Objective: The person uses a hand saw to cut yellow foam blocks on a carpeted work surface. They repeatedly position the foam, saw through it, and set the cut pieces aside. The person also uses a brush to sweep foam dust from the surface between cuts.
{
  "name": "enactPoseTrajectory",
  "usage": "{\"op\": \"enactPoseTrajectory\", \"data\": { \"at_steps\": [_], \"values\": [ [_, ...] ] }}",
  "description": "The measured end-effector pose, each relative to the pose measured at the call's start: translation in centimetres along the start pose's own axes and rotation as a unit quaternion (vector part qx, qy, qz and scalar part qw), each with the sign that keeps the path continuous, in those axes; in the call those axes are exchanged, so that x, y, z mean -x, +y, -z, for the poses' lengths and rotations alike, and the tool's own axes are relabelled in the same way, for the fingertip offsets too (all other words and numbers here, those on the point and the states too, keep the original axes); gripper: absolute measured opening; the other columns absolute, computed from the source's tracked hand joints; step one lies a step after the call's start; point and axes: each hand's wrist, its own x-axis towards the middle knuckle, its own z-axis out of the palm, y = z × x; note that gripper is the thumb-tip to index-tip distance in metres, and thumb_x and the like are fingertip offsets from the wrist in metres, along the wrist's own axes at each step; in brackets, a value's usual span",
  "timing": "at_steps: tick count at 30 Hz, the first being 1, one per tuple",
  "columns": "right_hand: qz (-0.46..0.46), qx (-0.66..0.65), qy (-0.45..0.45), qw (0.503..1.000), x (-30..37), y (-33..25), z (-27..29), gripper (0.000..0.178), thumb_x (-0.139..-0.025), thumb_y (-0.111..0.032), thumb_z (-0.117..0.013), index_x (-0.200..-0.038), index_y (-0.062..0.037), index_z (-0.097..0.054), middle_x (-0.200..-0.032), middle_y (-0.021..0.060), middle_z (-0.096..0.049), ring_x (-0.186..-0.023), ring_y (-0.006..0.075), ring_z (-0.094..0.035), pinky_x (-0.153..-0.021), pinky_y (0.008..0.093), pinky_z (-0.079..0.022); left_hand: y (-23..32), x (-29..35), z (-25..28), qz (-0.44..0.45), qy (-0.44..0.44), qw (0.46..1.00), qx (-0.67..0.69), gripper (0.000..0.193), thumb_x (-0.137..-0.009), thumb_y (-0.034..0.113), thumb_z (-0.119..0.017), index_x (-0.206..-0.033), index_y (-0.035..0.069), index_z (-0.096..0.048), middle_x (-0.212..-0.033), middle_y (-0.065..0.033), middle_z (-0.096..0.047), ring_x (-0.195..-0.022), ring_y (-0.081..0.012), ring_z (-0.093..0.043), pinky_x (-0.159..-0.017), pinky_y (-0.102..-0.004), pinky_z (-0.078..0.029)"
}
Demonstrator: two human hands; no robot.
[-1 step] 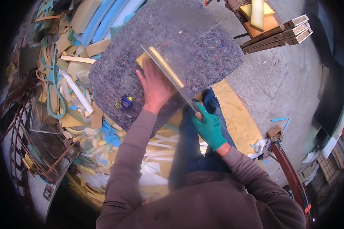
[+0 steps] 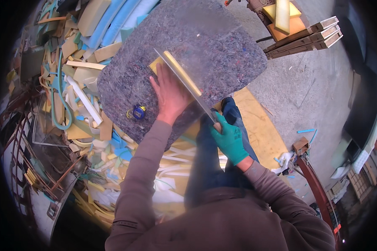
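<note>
Bare and flat, my left hand (image 2: 170,93) presses on a yellow foam piece (image 2: 154,66), its fingers stretched out and slightly apart. Most of that foam is hidden under the hand. In a green glove, my right hand (image 2: 229,140) is closed round the wooden handle of a long-bladed knife (image 2: 204,106). The blade slants up and left, its tip just past the foam's far end. Along the blade's right side lies a narrow yellow foam strip (image 2: 182,73), next to the piece under my hand. All this rests on a mottled grey felt-like work surface (image 2: 230,54).
A blue tape measure (image 2: 138,111) lies on the surface, left of my left forearm. Foam offcuts (image 2: 86,77) in yellow, blue and white heap up at the left. At the far right stand stacked wooden frames (image 2: 305,39) beside yellow foam blocks (image 2: 282,16). A reddish metal bar (image 2: 316,184) is at the lower right.
</note>
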Motion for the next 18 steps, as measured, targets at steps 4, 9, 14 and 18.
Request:
{"op": "enactPoseTrajectory", "data": {
  "at_steps": [4,9,14,18],
  "values": [
    [0.014,0.0,0.005,1.0,-0.5,-0.7,0.1,0.049,-0.106,-0.026,-0.075,-0.153,-0.0134,-0.068,-0.086,0.0194,-0.076,-0.076,0.0408,-0.076,-0.067,0.05,-0.058,-0.2,0.1,-0.2,-0.015,0.006,1.0,0.0,0.089,-0.1,0.031,-0.066,-0.173,-0.003,-0.028,-0.184,-0.0279,-0.018,-0.173,-0.0539,-0.004,-0.125,-0.0888,-0.011],
    [0.018,-0.025,0.012,0.999,-1.8,-1.5,-0.4,0.051,-0.104,-0.022,-0.077,-0.152,-0.007,-0.068,-0.085,0.0254,-0.069,-0.072,0.0381,-0.075,-0.068,0.0452,-0.055,-0.3,0.0,-0.2,-0.014,-0.001,1.0,-0.007,0.094,-0.1,0.036,-0.068,-0.174,-0.002,-0.026,-0.185,-0.0274,-0.015,-0.174,-0.0534,-0.003,-0.125,-0.0887,-0.011],
    [0.037,0.007,0.019,0.999,-2.4,-2.1,-0.5,0.05,-0.105,-0.026,-0.077,-0.151,-0.0086,-0.069,-0.085,0.0206,-0.074,-0.075,0.039,-0.076,-0.067,0.0483,-0.057,-0.3,0.1,-0.3,-0.005,-0.007,1.0,0.013,0.109,-0.098,0.048,-0.072,-0.178,-0.001,-0.018,-0.187,-0.0268,-0.011,-0.175,-0.0512,0.001,-0.126,-0.087,-0.008],
    [0.067,0.043,0.047,0.996,-4.0,-2.6,-1.1,0.05,-0.105,-0.03,-0.078,-0.15,-0.0108,-0.07,-0.082,0.0189,-0.074,-0.074,0.038,-0.075,-0.067,0.0498,-0.058,-0.4,0.1,-0.3,-0.008,-0.014,1.0,0.0,0.115,-0.096,0.053,-0.074,-0.179,0.0,-0.015,-0.187,-0.0279,-0.01,-0.175,-0.0505,0.001,-0.127,-0.086,-0.007]
  ]
}}
